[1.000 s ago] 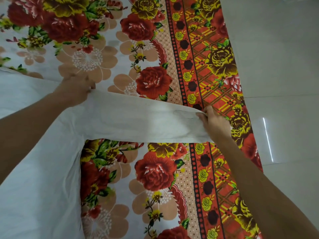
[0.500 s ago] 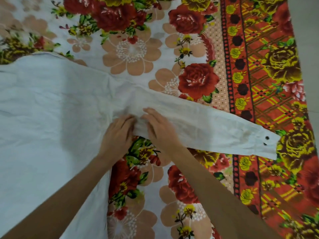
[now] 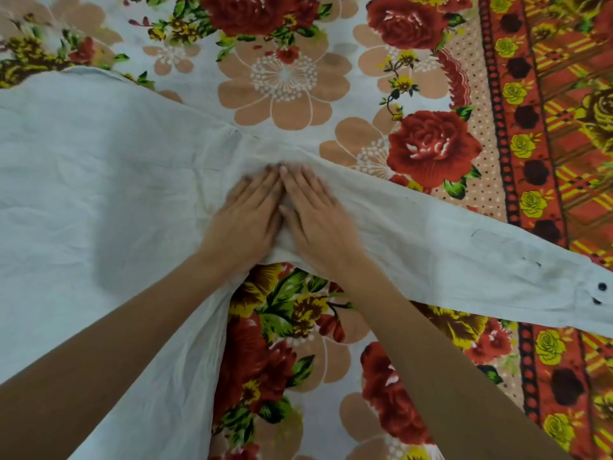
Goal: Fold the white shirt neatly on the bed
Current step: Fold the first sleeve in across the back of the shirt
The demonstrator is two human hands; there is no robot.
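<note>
The white shirt [image 3: 99, 200] lies spread flat on the floral bed sheet [image 3: 285, 81], its body filling the left half of the view. One long sleeve [image 3: 464, 257] stretches out to the right, ending in a cuff with two dark buttons [image 3: 597, 293]. My left hand [image 3: 245, 220] and my right hand [image 3: 318, 220] rest side by side, palms down, on the cloth where the sleeve joins the body. Their fingers are flat and extended, touching at the tips, and hold nothing. The shirt's left part runs out of view.
The sheet has large red roses and peach flowers on white. A red and orange border strip [image 3: 547, 161] with yellow roses runs down the right side, under the sleeve's cuff.
One second ago my hands held the sleeve stretched between shoulder and cuff. They let go, came together at the armpit, and have slid up onto the sleeve seam, pressing flat.
</note>
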